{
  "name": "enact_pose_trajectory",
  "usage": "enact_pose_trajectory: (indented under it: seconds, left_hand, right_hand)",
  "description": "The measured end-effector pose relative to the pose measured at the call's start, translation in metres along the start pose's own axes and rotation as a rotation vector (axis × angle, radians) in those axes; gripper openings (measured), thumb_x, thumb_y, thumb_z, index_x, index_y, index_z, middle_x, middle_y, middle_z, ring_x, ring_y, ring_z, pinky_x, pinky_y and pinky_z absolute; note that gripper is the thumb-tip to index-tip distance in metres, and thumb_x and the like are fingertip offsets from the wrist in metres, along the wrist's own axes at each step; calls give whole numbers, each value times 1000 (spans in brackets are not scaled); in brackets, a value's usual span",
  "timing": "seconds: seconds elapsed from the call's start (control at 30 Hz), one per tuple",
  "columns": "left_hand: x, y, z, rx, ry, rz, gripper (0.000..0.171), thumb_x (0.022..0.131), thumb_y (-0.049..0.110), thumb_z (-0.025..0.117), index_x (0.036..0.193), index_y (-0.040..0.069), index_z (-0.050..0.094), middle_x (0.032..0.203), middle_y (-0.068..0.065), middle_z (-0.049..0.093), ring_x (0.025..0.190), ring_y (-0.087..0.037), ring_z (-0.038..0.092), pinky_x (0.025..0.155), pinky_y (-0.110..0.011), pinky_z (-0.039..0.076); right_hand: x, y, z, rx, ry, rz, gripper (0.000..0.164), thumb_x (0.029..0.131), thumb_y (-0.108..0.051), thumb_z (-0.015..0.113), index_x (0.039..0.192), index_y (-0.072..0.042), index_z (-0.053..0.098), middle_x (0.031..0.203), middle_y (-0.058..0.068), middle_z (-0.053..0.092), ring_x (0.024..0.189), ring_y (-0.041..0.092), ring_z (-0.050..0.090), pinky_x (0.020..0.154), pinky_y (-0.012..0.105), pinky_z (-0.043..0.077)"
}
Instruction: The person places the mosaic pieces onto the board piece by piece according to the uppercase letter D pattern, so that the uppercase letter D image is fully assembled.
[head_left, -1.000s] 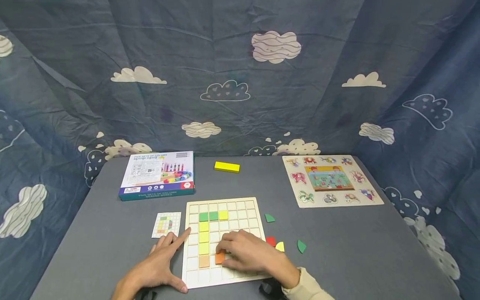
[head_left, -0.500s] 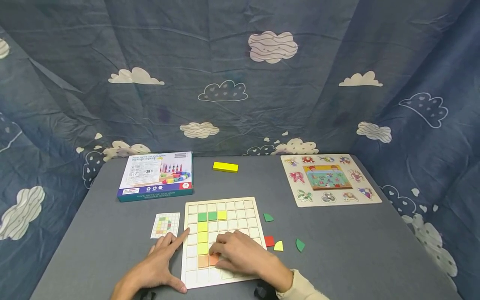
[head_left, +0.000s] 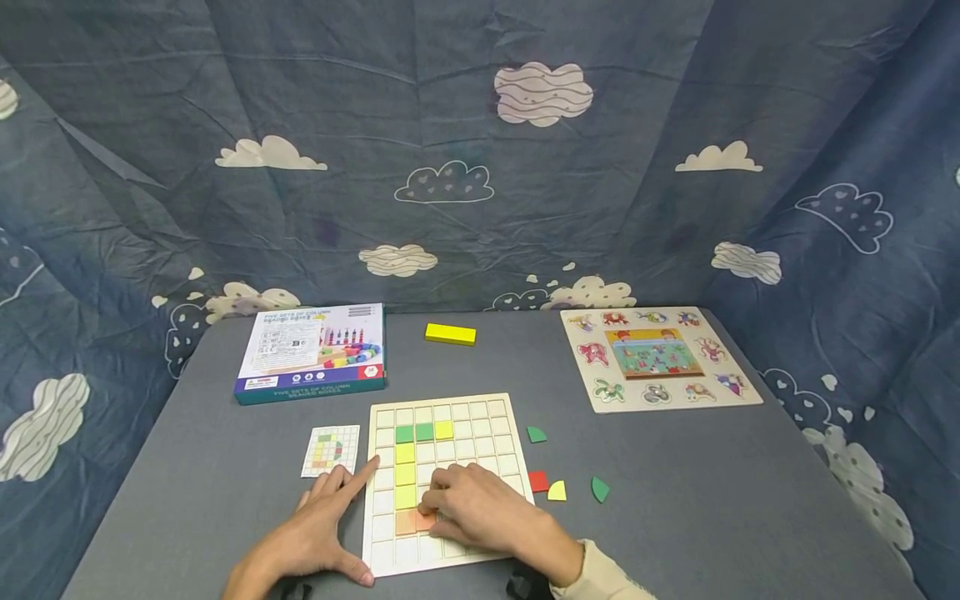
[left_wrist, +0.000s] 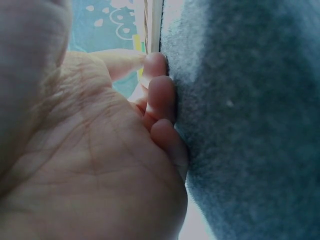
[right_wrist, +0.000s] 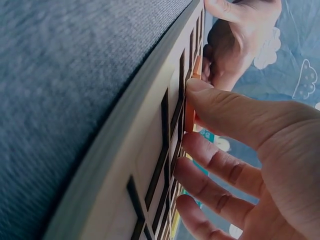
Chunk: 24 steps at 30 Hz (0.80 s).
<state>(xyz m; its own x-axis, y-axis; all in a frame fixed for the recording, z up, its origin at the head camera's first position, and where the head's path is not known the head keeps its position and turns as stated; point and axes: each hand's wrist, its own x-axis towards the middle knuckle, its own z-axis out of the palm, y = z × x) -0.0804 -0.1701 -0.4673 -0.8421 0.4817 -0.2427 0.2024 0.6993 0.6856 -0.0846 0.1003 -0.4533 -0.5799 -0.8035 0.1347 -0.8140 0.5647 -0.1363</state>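
Note:
A pale wooden grid board (head_left: 480, 429) lies on the table. My right hand (head_left: 487, 510) is over its lower part, thumb and fingers pinching an orange square tile (head_left: 425, 522) right beside another orange tile (head_left: 406, 523). In the right wrist view the thumb lies against the orange tile's edge, and the other fingers reach over the grid. My left hand (head_left: 315, 525) rests at the board's left side, index finger and thumb spread against its edge. Yellow tiles (head_left: 405, 475) form a column above the orange ones, topped by a row with green tiles (head_left: 405, 433) and a yellow one.
Left of the board lies a small pattern card (head_left: 331, 451). Right of it are a red square (head_left: 538, 482), a yellow quarter-round piece (head_left: 557, 492) and green ones (head_left: 600, 490). Farther back are a boxed toy (head_left: 311, 354), a yellow block (head_left: 450, 334) and a picture puzzle (head_left: 660, 358).
My right hand has moved left with the orange tile, bringing it beside the other orange tile. My left hand keeps its place at the board's edge.

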Motion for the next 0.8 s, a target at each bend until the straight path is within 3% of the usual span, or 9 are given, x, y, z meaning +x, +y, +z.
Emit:
enact_pose_trajectory:
  seconds: [0.23, 0.8]
  left_hand:
    - [2, -1, 0, 1, 9, 14, 135, 47, 51, 96, 160, 20, 28, 105, -1, 39, 94, -21, 32, 77, -36, 28]
    - [1, 0, 0, 7, 6, -19, 136, 46, 51, 96, 160, 24, 28, 111, -3, 41, 100, -23, 35, 84, -43, 33]
  right_hand:
    - [0, 0, 0, -15, 14, -12, 10, 92, -34, 71, 96, -25, 75, 94, -9, 65, 80, 4, 58, 71, 21, 46]
    - [0, 2, 1, 35, 11, 2, 9, 90, -30, 71, 95, -23, 75, 93, -9, 64, 80, 4, 57, 72, 21, 46]
